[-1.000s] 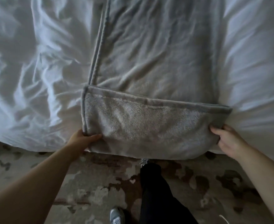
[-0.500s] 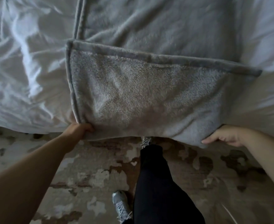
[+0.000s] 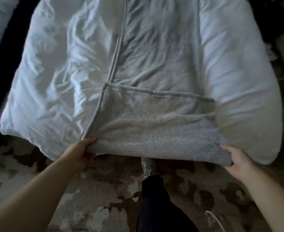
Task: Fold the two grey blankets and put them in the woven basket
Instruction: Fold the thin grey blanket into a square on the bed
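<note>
left hand (image 3: 78, 152): arm stretched out, fingers curled on near left corner of grey blanket (image 3: 154, 128) | right hand (image 3: 235, 160): grips near right corner | blanket lies on white bed (image 3: 50, 84)

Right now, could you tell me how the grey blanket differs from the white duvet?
The grey blanket is fleecy and hemmed; the white duvet is smooth and creased. The blanket is narrower than the duvet. The blanket's near end is folded back; the duvet's is not. Both lie spread out.

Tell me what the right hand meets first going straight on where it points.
The right hand grips a near corner of the grey blanket, so that folded blanket comes first; beyond it probably the white duvet, depth unclear.
</note>
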